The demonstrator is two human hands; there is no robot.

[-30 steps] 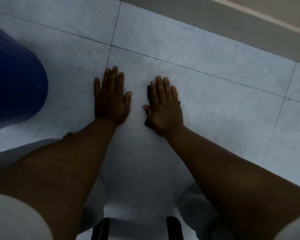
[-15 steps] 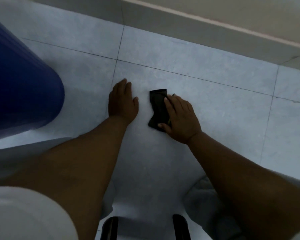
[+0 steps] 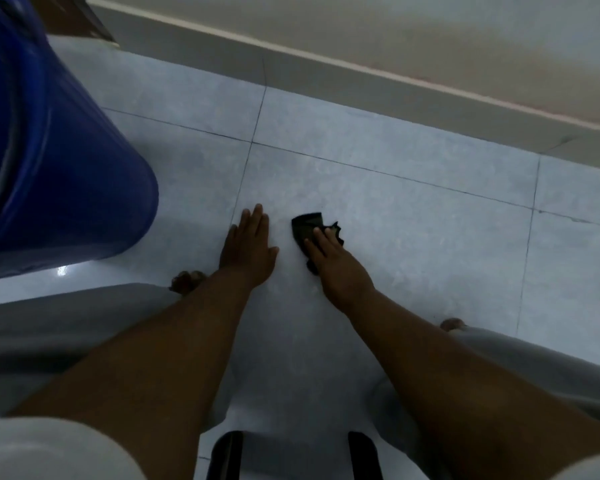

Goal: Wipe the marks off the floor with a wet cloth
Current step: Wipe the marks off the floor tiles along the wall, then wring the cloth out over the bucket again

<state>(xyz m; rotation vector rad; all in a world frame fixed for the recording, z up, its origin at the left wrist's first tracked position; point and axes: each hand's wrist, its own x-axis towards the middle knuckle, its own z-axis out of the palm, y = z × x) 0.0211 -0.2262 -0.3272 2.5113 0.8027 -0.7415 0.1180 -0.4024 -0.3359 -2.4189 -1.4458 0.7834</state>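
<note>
A small dark cloth (image 3: 307, 226) lies crumpled on the pale grey tiled floor (image 3: 413, 244). My right hand (image 3: 336, 261) presses down on it, with the fingers over its near half and the far part sticking out past the fingertips. My left hand (image 3: 250, 247) lies flat on the tile just left of the cloth, palm down, fingers together, holding nothing. The tile near the cloth looks faintly smeared; I cannot make out distinct marks in this dim light.
A large blue plastic barrel (image 3: 49, 161) stands close on the left. A grey skirting and a beige wall (image 3: 395, 39) run along the back. My knees in grey trousers (image 3: 66, 327) flank both arms, with toes (image 3: 186, 280) beside the left wrist.
My head has risen, so the view is wider and the hands look smaller. The right hand drew back over the cloth, exposing its far part; the cloth now looks crumpled. The left hand stays planted.
</note>
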